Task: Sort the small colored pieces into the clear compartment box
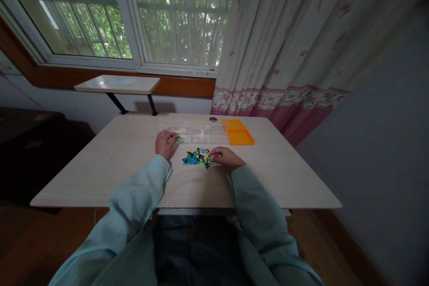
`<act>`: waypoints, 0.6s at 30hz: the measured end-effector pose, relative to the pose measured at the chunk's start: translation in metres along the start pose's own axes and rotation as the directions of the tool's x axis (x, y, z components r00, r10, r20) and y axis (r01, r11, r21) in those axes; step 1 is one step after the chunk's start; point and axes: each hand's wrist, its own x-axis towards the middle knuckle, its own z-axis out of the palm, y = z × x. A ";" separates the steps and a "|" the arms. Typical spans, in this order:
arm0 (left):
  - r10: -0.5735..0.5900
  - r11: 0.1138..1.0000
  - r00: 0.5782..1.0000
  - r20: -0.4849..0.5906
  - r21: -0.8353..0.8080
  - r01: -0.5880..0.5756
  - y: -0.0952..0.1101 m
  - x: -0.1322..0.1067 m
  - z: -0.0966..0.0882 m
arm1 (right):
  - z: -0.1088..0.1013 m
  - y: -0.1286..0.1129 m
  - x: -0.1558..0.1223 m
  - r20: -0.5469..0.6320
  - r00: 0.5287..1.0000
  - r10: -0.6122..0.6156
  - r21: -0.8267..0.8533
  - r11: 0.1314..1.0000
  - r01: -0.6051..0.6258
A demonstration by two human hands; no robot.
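A loose pile of small blue, green, brown and yellow pieces (192, 158) lies on the table in front of me. My right hand (227, 157) is at the pile's right edge, its fingertips pinched together; what they hold, if anything, is too small to make out. Behind the pile lies a clear plastic compartment box (201, 137). My left hand (166, 144) is at its left front compartment, fingers bent and drawn together. Small green pieces (180, 140) show by those fingertips, inside that compartment; whether the left fingers grip one cannot be told.
An orange lid (240, 132) lies at the box's right end. Behind the box is a dark round spot (213, 119) on the table (278, 178). A small raised shelf (117, 84) stands at the back left, and a curtain (268, 53) hangs behind the table.
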 end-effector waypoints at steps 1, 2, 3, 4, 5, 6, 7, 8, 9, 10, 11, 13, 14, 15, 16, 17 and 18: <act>-0.001 1.000 1.000 -0.004 -0.002 0.001 0.000 0.000 0.000 | 0.001 0.000 0.001 -0.009 1.000 -0.010 -0.016 1.000 0.010; -0.002 1.000 1.000 -0.008 -0.005 0.002 -0.001 -0.001 0.001 | 0.001 0.000 0.001 -0.019 1.000 -0.020 -0.034 0.999 0.019; -0.003 1.000 1.000 -0.013 -0.007 0.003 -0.001 -0.001 0.001 | 0.002 0.000 0.001 -0.030 0.999 -0.028 -0.050 0.998 0.026; -0.003 1.000 1.000 -0.016 -0.010 0.003 -0.001 -0.001 0.001 | 0.003 -0.001 0.002 -0.040 0.999 -0.032 -0.064 0.998 0.030; -0.002 1.000 1.000 -0.019 -0.013 0.001 -0.001 -0.001 0.001 | 0.003 -0.001 0.002 -0.050 0.998 -0.033 -0.072 0.997 0.029; 0.001 1.000 1.000 -0.020 -0.016 -0.002 -0.002 -0.001 0.001 | 0.003 -0.001 0.002 -0.060 0.998 -0.028 -0.074 0.997 0.024; 0.004 1.000 1.000 -0.022 -0.018 -0.005 -0.002 -0.001 0.001 | 0.004 -0.001 0.002 -0.068 0.997 -0.022 -0.071 0.997 0.017; 0.006 1.000 1.000 -0.023 -0.019 -0.006 -0.002 -0.001 0.002 | 0.004 -0.002 0.002 -0.073 0.997 -0.018 -0.066 0.998 0.013; 0.008 1.000 1.000 -0.023 -0.020 -0.008 -0.003 -0.001 0.002 | 0.004 -0.002 0.002 -0.074 0.997 -0.016 -0.064 0.998 0.011; 0.009 1.000 1.000 -0.023 -0.020 -0.009 -0.003 -0.001 0.002 | 0.004 -0.003 0.002 -0.074 0.997 -0.016 -0.066 0.998 0.011; 0.009 1.000 1.000 -0.023 -0.020 -0.010 -0.003 -0.001 0.002 | 0.004 -0.003 0.002 -0.077 0.997 -0.018 -0.075 0.997 0.012; 0.012 1.000 1.000 -0.023 -0.024 -0.013 -0.004 -0.001 0.002 | 0.005 -0.003 0.002 -0.098 0.995 -0.028 -0.105 0.994 0.018; 0.012 1.000 1.000 -0.025 -0.025 -0.013 -0.004 -0.001 0.003 | 0.006 -0.003 0.003 -0.112 0.993 -0.036 -0.122 0.992 0.022; 0.011 1.000 1.000 -0.028 -0.024 -0.011 -0.004 -0.001 0.003 | 0.007 -0.002 0.003 -0.126 0.991 -0.044 -0.138 0.990 0.026; 0.007 1.000 1.000 -0.030 -0.020 -0.008 -0.004 -0.001 0.003 | 0.007 -0.002 0.004 -0.138 0.989 -0.052 -0.153 0.988 0.030; 0.002 1.000 1.000 -0.031 -0.013 -0.002 -0.005 -0.001 0.003 | 0.008 -0.002 0.004 -0.147 0.987 -0.059 -0.164 0.986 0.035; -0.003 1.000 1.000 -0.030 -0.004 0.003 -0.005 -0.001 0.003 | 0.009 -0.001 0.005 -0.153 0.986 -0.065 -0.172 0.984 0.039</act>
